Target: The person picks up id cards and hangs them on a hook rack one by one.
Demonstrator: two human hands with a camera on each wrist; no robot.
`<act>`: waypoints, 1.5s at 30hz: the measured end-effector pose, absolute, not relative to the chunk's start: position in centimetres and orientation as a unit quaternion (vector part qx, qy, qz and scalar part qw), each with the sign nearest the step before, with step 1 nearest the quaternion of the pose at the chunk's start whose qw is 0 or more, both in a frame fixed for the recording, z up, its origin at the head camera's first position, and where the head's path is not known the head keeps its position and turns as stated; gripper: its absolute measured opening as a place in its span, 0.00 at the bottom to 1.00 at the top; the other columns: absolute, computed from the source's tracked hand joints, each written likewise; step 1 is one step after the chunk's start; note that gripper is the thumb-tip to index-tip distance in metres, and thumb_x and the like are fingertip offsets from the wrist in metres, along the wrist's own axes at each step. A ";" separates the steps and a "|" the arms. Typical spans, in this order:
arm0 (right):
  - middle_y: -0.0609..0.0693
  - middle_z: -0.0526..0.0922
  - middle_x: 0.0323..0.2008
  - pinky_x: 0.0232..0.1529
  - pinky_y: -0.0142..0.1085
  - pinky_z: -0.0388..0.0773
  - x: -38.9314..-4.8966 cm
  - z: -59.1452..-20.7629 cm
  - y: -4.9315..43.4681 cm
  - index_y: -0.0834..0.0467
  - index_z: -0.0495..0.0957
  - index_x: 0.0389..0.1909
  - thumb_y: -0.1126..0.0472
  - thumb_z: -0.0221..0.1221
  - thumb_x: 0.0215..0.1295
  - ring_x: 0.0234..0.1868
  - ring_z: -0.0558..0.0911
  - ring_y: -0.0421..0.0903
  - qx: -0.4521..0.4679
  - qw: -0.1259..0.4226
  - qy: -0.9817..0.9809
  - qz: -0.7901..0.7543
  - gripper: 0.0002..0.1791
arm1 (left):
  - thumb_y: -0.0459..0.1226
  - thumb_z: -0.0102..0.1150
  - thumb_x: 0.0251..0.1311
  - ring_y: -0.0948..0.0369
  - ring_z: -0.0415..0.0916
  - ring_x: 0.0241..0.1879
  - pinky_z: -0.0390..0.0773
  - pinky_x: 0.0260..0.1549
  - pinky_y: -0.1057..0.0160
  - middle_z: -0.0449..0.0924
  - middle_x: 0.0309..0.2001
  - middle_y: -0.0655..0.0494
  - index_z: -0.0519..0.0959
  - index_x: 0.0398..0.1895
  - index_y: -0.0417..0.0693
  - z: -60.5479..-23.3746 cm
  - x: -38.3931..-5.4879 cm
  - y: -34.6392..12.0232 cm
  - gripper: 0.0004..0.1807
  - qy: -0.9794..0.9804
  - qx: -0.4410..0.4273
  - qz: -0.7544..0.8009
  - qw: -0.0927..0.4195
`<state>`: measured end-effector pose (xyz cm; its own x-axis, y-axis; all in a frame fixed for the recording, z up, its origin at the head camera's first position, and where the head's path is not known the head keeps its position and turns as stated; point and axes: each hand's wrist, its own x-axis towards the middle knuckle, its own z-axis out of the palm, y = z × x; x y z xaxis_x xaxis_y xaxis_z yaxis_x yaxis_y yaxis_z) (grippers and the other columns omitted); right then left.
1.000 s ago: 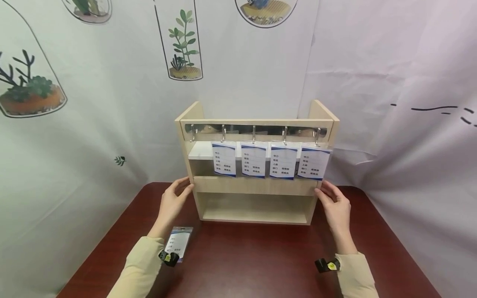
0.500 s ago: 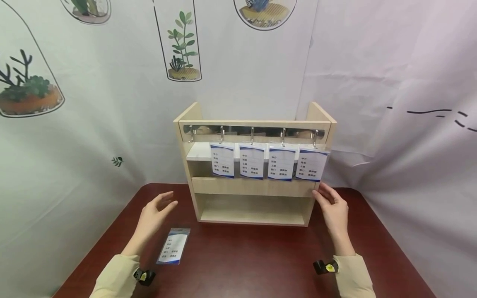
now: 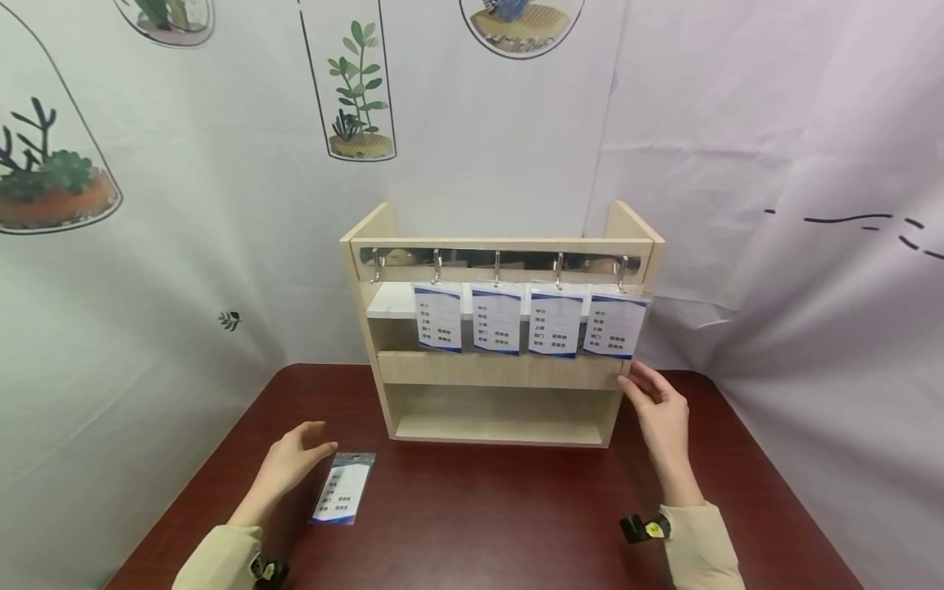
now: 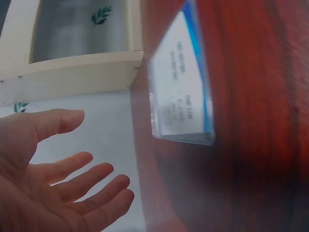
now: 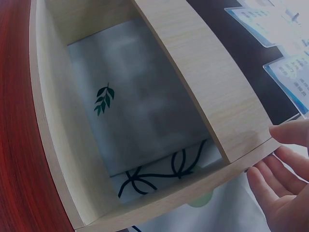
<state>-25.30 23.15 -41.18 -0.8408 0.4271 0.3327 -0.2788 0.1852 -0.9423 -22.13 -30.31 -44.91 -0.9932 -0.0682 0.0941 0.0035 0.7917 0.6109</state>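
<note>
My left hand (image 3: 286, 465) hovers beside a clear-sleeved name badge (image 3: 343, 492) that lies flat on the table. In the left wrist view the fingers are spread and hold nothing, with the badge (image 4: 179, 92) apart from them. A light wooden shelf rack (image 3: 501, 370) stands upright at the back. My right hand (image 3: 660, 418) grips its right side panel at mid-height. From the right wrist, the thumb is seen on the panel's front edge and the fingers go round its outer side. Several badges (image 3: 555, 324) hang in a row from the rack's metal hooks (image 3: 497, 260).
The leftmost hook (image 3: 376, 264) carries no badge. The dark red table (image 3: 487, 516) spreads in front of the rack. Behind it hangs a pale cloth (image 3: 487, 123) with printed plants. The rack's bottom compartment has an open front.
My left hand has let go of the rack's left side and come down and left to beside the badge on the table. My right hand keeps its hold on the rack.
</note>
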 end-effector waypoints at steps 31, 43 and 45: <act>0.37 0.87 0.39 0.43 0.19 0.76 -25.4 -41.0 23.2 0.61 0.82 0.58 0.59 0.70 0.62 0.42 0.82 0.27 -0.053 0.279 -0.715 0.639 0.23 | 0.40 0.74 0.51 0.43 0.79 0.45 0.77 0.46 0.41 0.82 0.47 0.31 0.77 0.52 0.23 -47.5 -23.3 -29.6 0.32 -0.956 0.002 -0.292 0.025; 0.36 0.86 0.38 0.42 0.19 0.76 -25.2 -41.0 23.1 0.61 0.82 0.58 0.59 0.70 0.63 0.41 0.82 0.26 -0.049 0.286 -0.720 0.631 0.23 | 0.38 0.77 0.46 0.53 0.78 0.35 0.79 0.36 0.52 0.83 0.37 0.45 0.78 0.46 0.25 -47.9 -23.9 -28.3 0.29 -0.953 -0.017 -0.303 0.010; 0.35 0.86 0.38 0.43 0.19 0.76 -25.2 -41.0 23.1 0.62 0.82 0.58 0.60 0.70 0.63 0.42 0.82 0.27 -0.047 0.286 -0.717 0.634 0.22 | 0.36 0.78 0.44 0.53 0.78 0.35 0.79 0.36 0.52 0.83 0.37 0.46 0.78 0.45 0.26 -48.0 -24.1 -28.2 0.28 -0.953 -0.017 -0.302 0.011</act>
<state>-25.16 23.10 -41.03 -0.8314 0.4305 0.3512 -0.2958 0.1921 -0.9358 -24.06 -28.19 -47.96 -0.9992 0.0267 0.0312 0.0398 0.8168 0.5756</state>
